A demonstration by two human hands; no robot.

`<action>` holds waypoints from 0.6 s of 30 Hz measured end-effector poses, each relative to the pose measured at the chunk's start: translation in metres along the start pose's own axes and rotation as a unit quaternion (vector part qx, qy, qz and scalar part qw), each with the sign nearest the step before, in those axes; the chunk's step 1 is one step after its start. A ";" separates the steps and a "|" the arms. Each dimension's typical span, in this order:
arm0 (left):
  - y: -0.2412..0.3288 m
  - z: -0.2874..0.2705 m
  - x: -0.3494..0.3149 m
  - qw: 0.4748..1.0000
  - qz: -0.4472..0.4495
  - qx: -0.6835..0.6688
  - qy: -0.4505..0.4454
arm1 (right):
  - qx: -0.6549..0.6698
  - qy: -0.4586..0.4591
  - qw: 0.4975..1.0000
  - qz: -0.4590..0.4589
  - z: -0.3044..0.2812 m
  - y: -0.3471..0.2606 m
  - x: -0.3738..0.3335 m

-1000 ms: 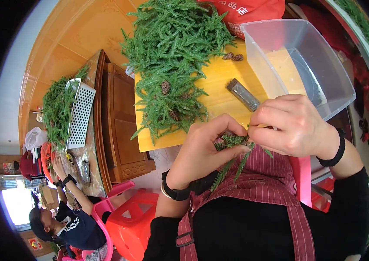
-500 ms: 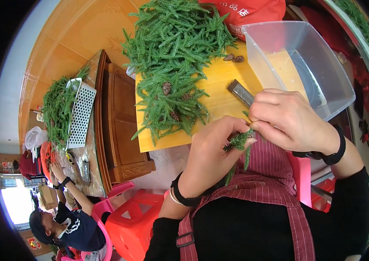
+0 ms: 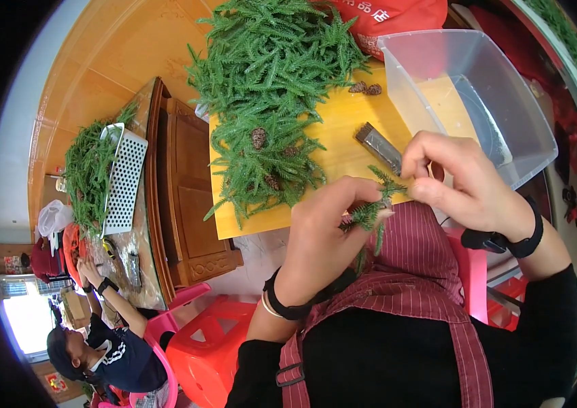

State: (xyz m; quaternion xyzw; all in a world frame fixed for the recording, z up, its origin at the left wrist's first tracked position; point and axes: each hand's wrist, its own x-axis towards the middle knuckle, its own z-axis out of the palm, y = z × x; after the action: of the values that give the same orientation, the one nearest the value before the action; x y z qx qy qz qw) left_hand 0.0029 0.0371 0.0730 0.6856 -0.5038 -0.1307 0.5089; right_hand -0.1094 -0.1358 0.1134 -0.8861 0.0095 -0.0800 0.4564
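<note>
My left hand (image 3: 332, 231) is closed around a green artificial pine sprig (image 3: 368, 216), whose needled ends stick out past the thumb and below the fingers. Close beside it, my right hand (image 3: 462, 173) pinches thumb against forefinger near the sprig's upper tip. What sits between those right fingertips is too small to make out. Just beyond the hands, a bundle of thin dark strips (image 3: 380, 148) in a clear wrap lies on the yellow tabletop (image 3: 343, 129). Two small pine cones (image 3: 373, 89) rest farther back.
A large heap of green pine sprigs (image 3: 275, 68) covers the table's left side, with a pine cone (image 3: 259, 138) on it. At right stands a clear plastic bin (image 3: 431, 102), with a red bag (image 3: 390, 24) behind. A co-worker (image 3: 122, 353) sits at left near a red stool (image 3: 207, 353).
My right hand has shifted slightly right, away from the left hand, its fingers still pinched. A sprig tip now stands up between the hands. The left hand keeps its hold.
</note>
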 end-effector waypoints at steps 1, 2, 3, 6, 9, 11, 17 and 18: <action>-0.001 -0.002 0.000 0.999 -0.026 -0.023 -0.010 | 0.019 0.013 1.000 -0.009 -0.002 0.000 0.001; -0.001 -0.002 0.000 0.999 -0.024 -0.025 -0.011 | 0.017 0.014 1.000 -0.008 -0.002 0.003 0.001; -0.001 -0.003 0.000 0.999 -0.028 -0.035 -0.016 | -0.036 0.032 0.996 -0.081 -0.001 0.008 0.001; 0.001 -0.004 0.001 0.998 -0.030 -0.046 -0.028 | -0.117 0.039 0.978 -0.169 -0.002 0.008 0.002; 0.000 -0.004 0.002 0.998 -0.021 -0.040 -0.042 | -0.144 0.019 0.972 -0.183 -0.001 0.006 0.003; 0.001 -0.004 0.002 0.998 -0.014 -0.036 -0.048 | -0.146 0.007 0.972 -0.182 0.001 0.005 0.004; 0.002 -0.006 0.001 0.999 0.022 -0.008 -0.042 | -0.164 -0.025 0.967 -0.195 0.000 0.002 0.008; 0.001 -0.006 0.000 0.998 0.025 -0.011 -0.053 | -0.173 -0.027 0.961 -0.215 -0.001 0.002 0.009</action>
State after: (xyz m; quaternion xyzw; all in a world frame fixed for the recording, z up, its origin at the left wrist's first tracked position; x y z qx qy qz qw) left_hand 0.0065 0.0406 0.0769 0.6589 -0.5460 -0.1597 0.4922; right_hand -0.1003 -0.1386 0.1141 -0.9344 -0.1794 -0.1496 0.2688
